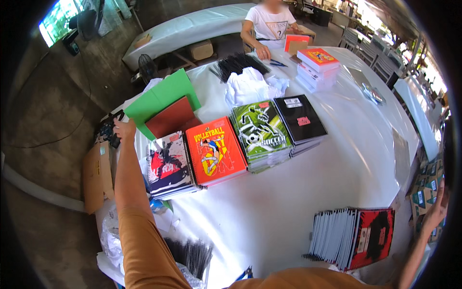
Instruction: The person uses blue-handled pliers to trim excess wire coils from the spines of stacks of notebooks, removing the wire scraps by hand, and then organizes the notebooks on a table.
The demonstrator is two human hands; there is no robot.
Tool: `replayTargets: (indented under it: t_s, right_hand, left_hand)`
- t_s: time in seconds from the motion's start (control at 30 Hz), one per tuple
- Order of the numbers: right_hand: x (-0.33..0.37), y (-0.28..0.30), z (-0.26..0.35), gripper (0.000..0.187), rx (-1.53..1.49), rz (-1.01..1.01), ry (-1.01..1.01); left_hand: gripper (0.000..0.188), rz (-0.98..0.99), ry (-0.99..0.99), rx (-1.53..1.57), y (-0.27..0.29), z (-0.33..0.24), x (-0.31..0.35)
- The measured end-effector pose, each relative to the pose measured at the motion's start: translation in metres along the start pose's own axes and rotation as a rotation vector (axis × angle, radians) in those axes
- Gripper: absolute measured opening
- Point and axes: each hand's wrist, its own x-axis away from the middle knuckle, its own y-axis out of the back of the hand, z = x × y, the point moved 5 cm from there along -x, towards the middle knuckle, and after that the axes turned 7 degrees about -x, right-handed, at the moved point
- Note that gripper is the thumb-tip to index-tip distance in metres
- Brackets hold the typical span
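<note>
At the table's left edge, my left hand (124, 129) has its fingers curled next to a dark tangled bundle (109, 131) and the green cover sheet (163, 98). What is between the fingers is hidden. My right hand (437, 208) is far right with fingers stretched out, beside a patterned box (423, 192). Four notebook stacks stand in a row: one with a black, white and red cover (168, 161), an orange volleyball one (215, 149), a green soccer one (260, 127) and a black one (301, 118). A brown board (172, 118) leans behind them.
Red-and-black spiral notebooks (373, 238) lie fanned out at the near right. Black wire coils (240, 66) and crumpled white paper (252, 86) lie behind the row. Across the table (269, 202), a person (269, 24) is near a book stack (317, 67). A cardboard box (97, 176) stands left.
</note>
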Motion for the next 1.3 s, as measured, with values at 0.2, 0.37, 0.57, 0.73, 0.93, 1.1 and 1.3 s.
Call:
replayTargets:
  t_s: [0.2, 0.37, 0.57, 0.73, 0.93, 1.1, 1.3]
  right_hand:
    - [0.029, 0.050, -0.022, 0.032, -0.136, -0.194, -0.087]
    - [0.065, 0.068, 0.040, 0.041, 0.045, -0.417, -0.047]
    - [0.280, 0.127, -0.106, 0.032, 0.485, -0.320, -0.440]
    - [0.538, 0.067, -0.182, 0.040, 0.868, 0.993, -0.807]
    - [0.654, -0.066, -0.171, 0.044, 0.292, 1.590, -0.954]
    - [0.655, -0.148, -0.237, 0.043, 0.351, 1.547, -1.101]
    - [0.634, -0.160, -0.271, 0.042, 0.324, 1.532, -1.167]
  left_hand:
    - [0.049, -0.464, 0.051, 0.363, 0.145, -0.047, 0.036]
    - [0.027, -0.157, -0.401, 0.822, 0.244, -0.082, 0.153]
    - [0.033, 0.066, -0.545, 1.110, 0.264, -0.068, 0.438]
    - [0.056, 0.934, -0.914, 0.482, 0.214, 0.002, 0.663]
    - [0.068, 0.796, -1.170, 0.225, 0.194, 0.076, 0.734]
    - [0.064, 0.953, -1.209, -0.163, 0.194, 0.062, 0.717]
    - [0.058, 1.087, -1.026, -0.391, 0.197, 0.085, 0.728]
